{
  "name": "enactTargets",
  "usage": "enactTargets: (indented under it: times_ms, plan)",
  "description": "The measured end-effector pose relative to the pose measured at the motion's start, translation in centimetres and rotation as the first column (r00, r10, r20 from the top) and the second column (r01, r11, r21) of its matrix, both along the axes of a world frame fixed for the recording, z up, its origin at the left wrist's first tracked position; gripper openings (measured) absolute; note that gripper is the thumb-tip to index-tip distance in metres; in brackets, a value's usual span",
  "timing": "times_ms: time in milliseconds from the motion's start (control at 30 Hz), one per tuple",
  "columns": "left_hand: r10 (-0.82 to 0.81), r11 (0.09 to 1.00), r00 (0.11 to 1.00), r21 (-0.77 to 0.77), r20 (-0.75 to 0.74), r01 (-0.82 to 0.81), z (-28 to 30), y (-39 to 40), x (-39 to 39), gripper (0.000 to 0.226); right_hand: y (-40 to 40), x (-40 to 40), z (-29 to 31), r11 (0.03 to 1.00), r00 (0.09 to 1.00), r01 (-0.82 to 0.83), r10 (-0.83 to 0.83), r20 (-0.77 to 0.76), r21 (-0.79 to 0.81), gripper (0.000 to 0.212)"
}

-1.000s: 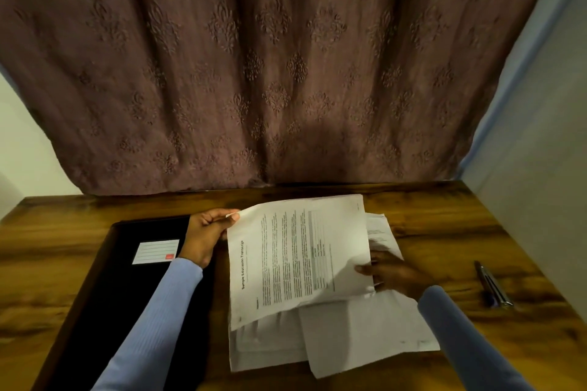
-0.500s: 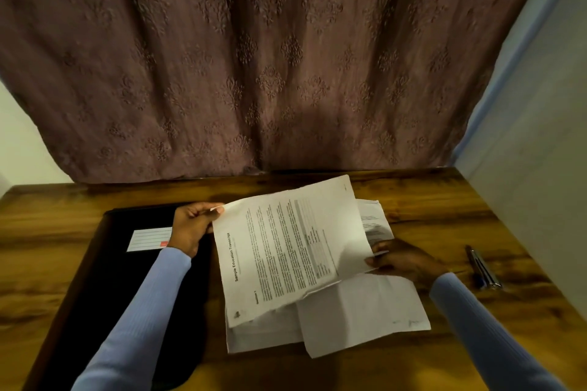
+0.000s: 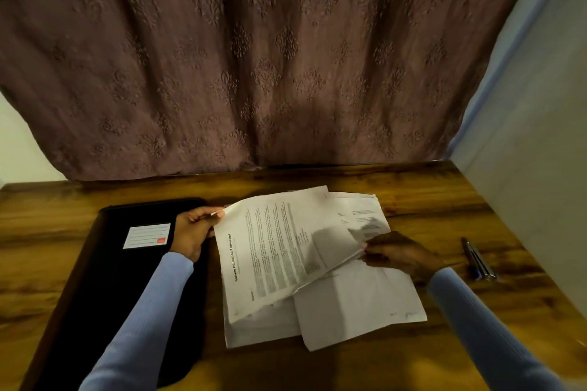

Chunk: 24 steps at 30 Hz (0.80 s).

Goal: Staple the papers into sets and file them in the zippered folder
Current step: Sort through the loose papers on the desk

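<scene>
A printed sheet headed "Sample Education Transcript" (image 3: 273, 251) is held slightly above a loose pile of white papers (image 3: 352, 311) on the wooden table. My left hand (image 3: 193, 232) pinches the sheet's far left corner. My right hand (image 3: 397, 252) pinches its right edge, which curls upward there. A black zippered folder (image 3: 104, 295) with a white label (image 3: 146, 235) lies flat to the left, partly under my left arm. A dark, metallic stapler (image 3: 478, 260) lies on the table to the right of my right hand.
The wooden table (image 3: 444, 200) ends at a brown patterned curtain (image 3: 254, 57) behind and a pale wall (image 3: 533, 136) on the right. Bare wood shows in front of the paper pile and along the far edge.
The top sheet has tilted further, its right edge drawn toward me and curled up. My right hand has shifted right along that edge. My left hand keeps its pinch on the corner.
</scene>
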<state>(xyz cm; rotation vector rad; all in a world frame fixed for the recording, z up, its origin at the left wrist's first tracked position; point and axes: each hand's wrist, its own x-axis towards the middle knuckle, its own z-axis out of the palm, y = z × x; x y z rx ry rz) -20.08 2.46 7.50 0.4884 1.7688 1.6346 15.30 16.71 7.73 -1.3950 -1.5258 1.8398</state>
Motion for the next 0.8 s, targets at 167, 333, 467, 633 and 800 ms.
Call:
enactTargets:
  times_ms: [167,333,467,633,800]
  plan:
    - [0.041,0.998,0.999,-0.047,0.011,-0.041,-0.9,0.3,0.6,0.019,-0.5,-1.2,-1.2,1.0,0.986,-0.011,0.015,0.168,-0.024,0.031]
    - [0.005,0.988,0.975,-0.151,-0.22,-0.039,-1.9,0.5,-0.3,0.014,-1.2,-4.0,-3.4,0.986,0.955,0.069,-0.109,0.275,0.152,0.032]
    - [-0.016,0.978,0.927,-0.199,-0.374,-0.064,-2.1,0.3,-0.2,0.013,-1.6,-4.5,-4.9,0.944,0.914,-0.049,-0.089,0.395,0.326,0.026]
    - [0.014,0.979,0.924,-0.182,-0.382,-0.09,-3.1,0.1,-0.3,0.012,-1.3,-4.5,-4.8,0.879,0.86,-0.232,-0.014,0.511,0.416,0.041]
    - [0.021,0.982,0.941,-0.17,-0.338,-0.083,-3.1,-0.1,-0.4,0.012,-0.4,-3.9,-3.3,0.989,0.94,-0.079,0.031,0.341,0.127,0.035]
